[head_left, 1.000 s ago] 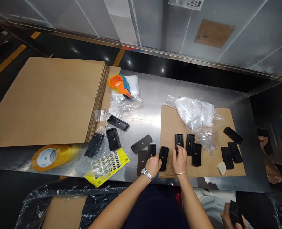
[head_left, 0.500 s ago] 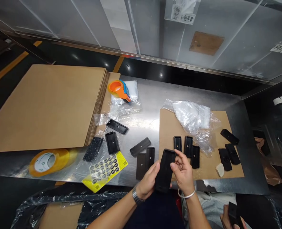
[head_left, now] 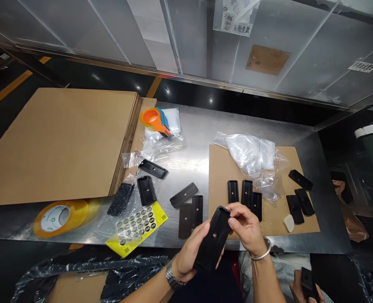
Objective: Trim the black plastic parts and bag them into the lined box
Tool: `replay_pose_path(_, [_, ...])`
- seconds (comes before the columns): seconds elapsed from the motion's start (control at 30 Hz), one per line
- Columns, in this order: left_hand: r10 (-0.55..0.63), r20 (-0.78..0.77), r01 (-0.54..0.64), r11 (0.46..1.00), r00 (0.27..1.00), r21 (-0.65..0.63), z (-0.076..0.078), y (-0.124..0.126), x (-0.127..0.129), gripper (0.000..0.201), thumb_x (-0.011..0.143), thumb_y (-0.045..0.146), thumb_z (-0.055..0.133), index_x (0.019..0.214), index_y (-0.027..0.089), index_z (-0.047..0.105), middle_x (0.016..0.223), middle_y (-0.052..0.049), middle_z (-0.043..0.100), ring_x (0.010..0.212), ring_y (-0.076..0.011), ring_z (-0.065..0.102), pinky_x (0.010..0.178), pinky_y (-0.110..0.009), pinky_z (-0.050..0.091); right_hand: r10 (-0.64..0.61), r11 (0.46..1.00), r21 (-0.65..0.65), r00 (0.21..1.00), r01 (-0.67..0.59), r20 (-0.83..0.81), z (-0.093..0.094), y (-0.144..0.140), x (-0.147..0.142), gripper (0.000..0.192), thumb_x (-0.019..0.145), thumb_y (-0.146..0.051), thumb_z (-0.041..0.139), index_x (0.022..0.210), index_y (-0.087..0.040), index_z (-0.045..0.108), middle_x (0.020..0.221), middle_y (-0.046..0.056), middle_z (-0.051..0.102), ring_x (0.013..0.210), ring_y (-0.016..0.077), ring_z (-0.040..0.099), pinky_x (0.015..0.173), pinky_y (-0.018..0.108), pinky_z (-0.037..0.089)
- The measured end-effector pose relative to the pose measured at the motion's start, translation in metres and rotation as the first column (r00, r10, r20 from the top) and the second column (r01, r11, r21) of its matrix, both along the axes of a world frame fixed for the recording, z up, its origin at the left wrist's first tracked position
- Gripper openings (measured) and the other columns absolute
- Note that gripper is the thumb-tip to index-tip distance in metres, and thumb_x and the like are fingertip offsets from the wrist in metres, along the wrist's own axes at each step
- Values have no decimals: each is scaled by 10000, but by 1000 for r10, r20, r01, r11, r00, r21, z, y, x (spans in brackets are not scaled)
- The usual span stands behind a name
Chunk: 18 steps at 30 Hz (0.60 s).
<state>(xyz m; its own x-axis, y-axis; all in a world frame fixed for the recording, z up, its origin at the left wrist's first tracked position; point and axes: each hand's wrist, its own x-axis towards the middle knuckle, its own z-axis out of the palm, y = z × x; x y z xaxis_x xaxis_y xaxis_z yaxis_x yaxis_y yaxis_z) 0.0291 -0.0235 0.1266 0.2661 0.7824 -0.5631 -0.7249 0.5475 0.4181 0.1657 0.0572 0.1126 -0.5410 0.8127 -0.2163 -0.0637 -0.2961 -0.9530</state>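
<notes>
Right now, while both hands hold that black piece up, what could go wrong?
The black plastic piece is held over the table's front edge, the left hand below and the right hand pinching its top. If it slipped, it might fall to the floor rather than onto the steel table. The sticker sheet and the tape roll also lie near that edge, so a bump from an arm could push them off.

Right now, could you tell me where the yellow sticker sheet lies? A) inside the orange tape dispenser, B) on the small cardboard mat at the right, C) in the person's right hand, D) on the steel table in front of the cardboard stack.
D: the yellow sticker sheet lies flat on the steel table, just in front of the cardboard stack, near the table's front edge.
</notes>
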Motion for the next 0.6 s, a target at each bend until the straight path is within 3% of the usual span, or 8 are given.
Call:
replay_pose_path(0.1, [49,-59,-54,994,997,-91,-13,2,7,417,809,498,361,940,141,533,598,-47,592,426,-127,520,407,-235,406,-126,991,-25,986,130,110,-15,-8,-7,138,775,-285,557,896,-229,521,905,19,543,620,86,509,489,196,453])
replay_pose_path(0.17, [143,-219,-170,979,965,-111,-29,5,15,398,796,479,419,995,158,542,751,-68,626,624,-163,592,545,-269,470,-190,981,8,954,193,233,-29,-15,-13,307,794,-320,526,1078,-230,455,951,44,566,751,125,559,624,245,488])
replay_pose_path(0.23, [211,-402,-242,970,891,-28,-50,8,21,394,778,437,482,1064,174,544,993,-88,603,916,-183,558,764,-279,457,-166,986,78,923,148,347,-47,-22,-18,479,782,-345,534,1211,-206,373,1108,85,537,986,175,529,833,317,446])
replay_pose_path(0.3, [159,-479,-158,986,863,43,-71,9,25,442,776,421,486,1150,186,510,1161,-100,523,1026,-198,501,843,-302,426,-117,989,132,894,66,431,-66,-24,-20,550,775,-368,529,1258,-177,347,1227,105,473,1129,199,446,953,349,360])
replay_pose_path(0.4, [-7,-554,37,998,833,44,-99,4,19,468,794,388,442,1228,212,448,1178,-112,486,927,-201,548,742,-338,477,-156,973,232,772,11,616,-98,-16,-20,521,806,-378,448,1253,-123,365,1218,130,484,1122,208,457,939,343,373])
replay_pose_path(0.5, [-13,-812,35,999,583,9,-121,-3,3,401,790,285,417,1173,205,505,1031,-87,535,853,-171,559,763,-342,469,-220,945,318,562,-81,797,-126,2,-27,559,782,-303,452,1264,-44,342,1152,193,506,1063,263,484,898,393,386])
replay_pose_path(0.57, [12,-910,-35,999,415,-3,-133,-8,-10,392,771,224,410,1143,177,524,1009,-87,523,894,-181,538,856,-377,421,-247,933,342,497,-109,832,-138,12,-36,592,748,-237,470,1275,-11,319,1109,222,508,1045,300,472,900,439,355])
replay_pose_path(0.6, [20,-930,-65,998,367,-4,-137,-10,-15,398,760,204,411,1140,162,520,1030,-95,505,935,-193,519,899,-396,386,-262,929,355,489,-107,832,-141,17,-42,603,739,-211,470,1282,-9,305,1110,228,496,1054,310,456,908,453,334])
